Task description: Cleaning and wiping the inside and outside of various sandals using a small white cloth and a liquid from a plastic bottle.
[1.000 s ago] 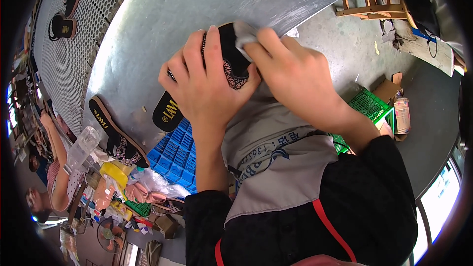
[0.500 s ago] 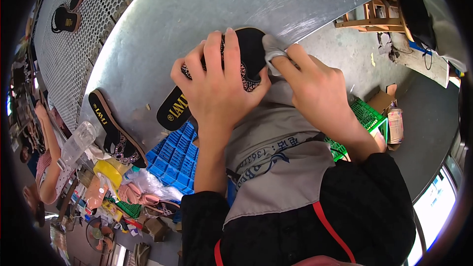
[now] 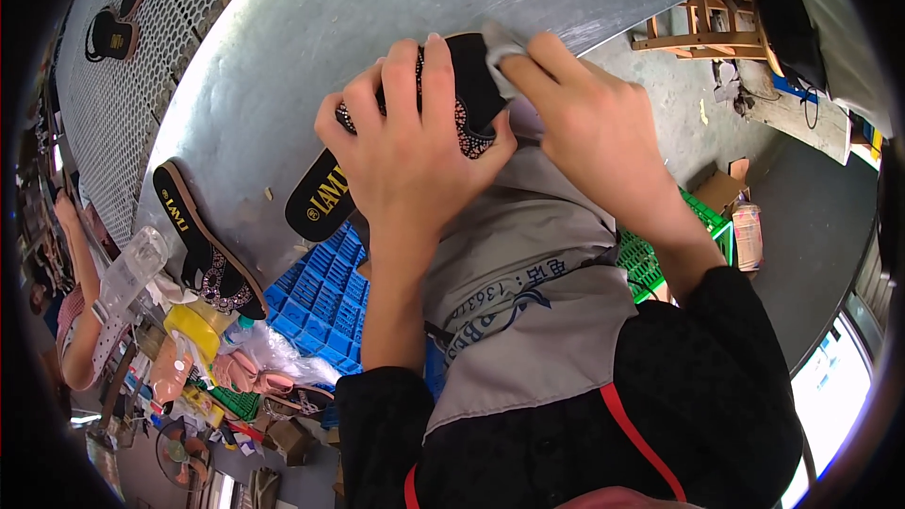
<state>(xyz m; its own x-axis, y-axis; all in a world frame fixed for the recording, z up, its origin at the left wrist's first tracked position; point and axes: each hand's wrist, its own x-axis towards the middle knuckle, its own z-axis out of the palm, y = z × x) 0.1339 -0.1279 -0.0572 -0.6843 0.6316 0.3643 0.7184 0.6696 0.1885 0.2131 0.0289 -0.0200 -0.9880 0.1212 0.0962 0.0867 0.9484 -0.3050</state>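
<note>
Two bare hands at work over a grey metal table (image 3: 283, 57).

Left hand (image 3: 415, 151): forearm rising from the lower edge, back of hand to the camera, four fingers curled over the far edge of a black sandal (image 3: 452, 104), thumb pressed against its near side; clenched around the sandal's front half.

Right hand (image 3: 589, 132): forearm entering from lower right, fingers bunched and pinching a small pale cloth (image 3: 500, 42) against the sandal's upper end; grasping the cloth.

Sandal: held above the table's near edge, against a grey apron (image 3: 528, 302). Long axis runs from upper right, under the cloth, to lower left, where the heel end juts past the left hand. Black footbed with gold lettering at the heel, black strap studded with small pale beads.

Second sandal (image 3: 203, 245): same kind, brown-edged sole, beaded strap, lying on the table well to the left, apart from both hands.

Below the table: blue plastic crate (image 3: 320, 292), green crate (image 3: 650, 254).

Far left: another person's arm (image 3: 80, 264), clear plastic bottle (image 3: 127, 269), slatted white surface (image 3: 94, 104) bearing a further black sandal (image 3: 111, 36).
</note>
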